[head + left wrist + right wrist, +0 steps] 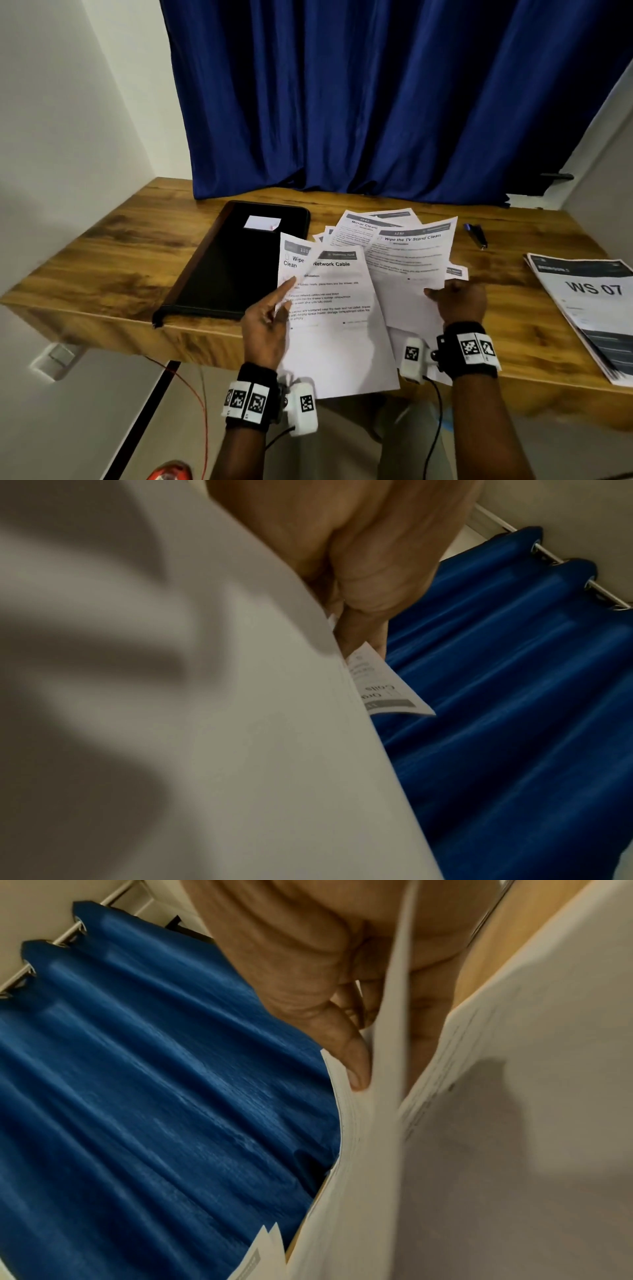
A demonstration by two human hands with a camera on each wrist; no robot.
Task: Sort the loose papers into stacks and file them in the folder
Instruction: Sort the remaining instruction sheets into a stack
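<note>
- White loose papers (370,267) lay fanned on the wooden table (120,260), near edge overhanging.
- Left hand (265,325) held the "Network Cable" sheet (337,308), thumb on top, fingers under; grip closed on it.
- Right hand (460,301) gripped the "Wipe the TV Stand Clean" sheet (409,260), thumb (352,1064) pinching it.
- Black folder (236,260) lay closed, left of papers.
- "WS 07" stack (589,308) far right; pen (476,234) behind it.
- Blue curtain (376,102) behind.

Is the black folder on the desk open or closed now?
Closed: the black folder lies flat, cover down with its white label up, and no papers show inside.
</note>
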